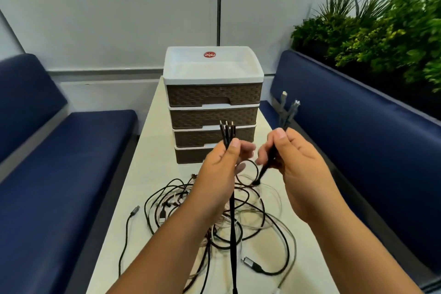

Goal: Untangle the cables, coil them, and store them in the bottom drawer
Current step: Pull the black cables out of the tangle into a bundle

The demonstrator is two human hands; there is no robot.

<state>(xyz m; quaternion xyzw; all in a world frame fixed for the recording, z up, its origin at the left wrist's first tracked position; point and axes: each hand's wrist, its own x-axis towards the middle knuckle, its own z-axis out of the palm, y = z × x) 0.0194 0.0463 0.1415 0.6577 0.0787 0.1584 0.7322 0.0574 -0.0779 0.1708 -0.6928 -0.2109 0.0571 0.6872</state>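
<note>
holding up a bundle of black plug ends (228, 132) in the left hand (218, 174), thumb and fingers pinched round the strands just below the tips. pinching 2 grey connector ends (290, 112) in the right hand (293, 164), with a dark strand running down from the curled fingers into the heap. lying loose on the table (143, 150), directly under both hands: the cable tangle (214, 217), black and pale leads looped over one another, several plugs poking out at the edges. standing at the far end of the table: the drawer unit (213, 102), 4 woven-look drawers, the bottom drawer (191, 155) shut and partly hidden behind the hands.

judging by the slack loops: light, limp, braided leads, likely to snag at crossings and to spring out of a coil unless pinned. best taken by the stiff plug bodies, then fed back loop by loop rather than tugged, since pulling probably tightens knots and strains the joints at the connectors.
</note>
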